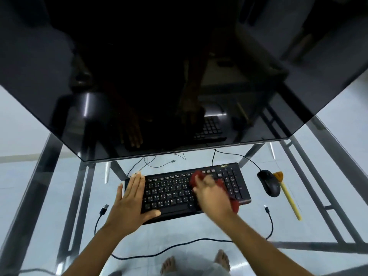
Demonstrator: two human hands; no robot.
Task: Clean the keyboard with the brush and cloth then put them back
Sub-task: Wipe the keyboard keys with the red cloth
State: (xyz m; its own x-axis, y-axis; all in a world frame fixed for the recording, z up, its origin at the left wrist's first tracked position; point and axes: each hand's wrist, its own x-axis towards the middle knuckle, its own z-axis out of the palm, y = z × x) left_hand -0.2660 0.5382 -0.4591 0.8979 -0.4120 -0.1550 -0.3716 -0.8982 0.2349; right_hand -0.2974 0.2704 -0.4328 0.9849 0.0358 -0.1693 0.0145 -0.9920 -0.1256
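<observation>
A black keyboard lies on the glass table, below the monitor. My left hand rests flat on the keyboard's left end, fingers spread, pressing it down. My right hand is blurred and presses a red cloth onto the keys right of the middle. The cloth shows above and to the right of the hand. A brush with a yellow handle and orange bristles lies on the table right of the mouse, untouched.
A black mouse sits between keyboard and brush. A large dark monitor overhangs the back of the glass table. Loose black cables with plugs lie left, right and in front of the keyboard. Bare feet show through the glass.
</observation>
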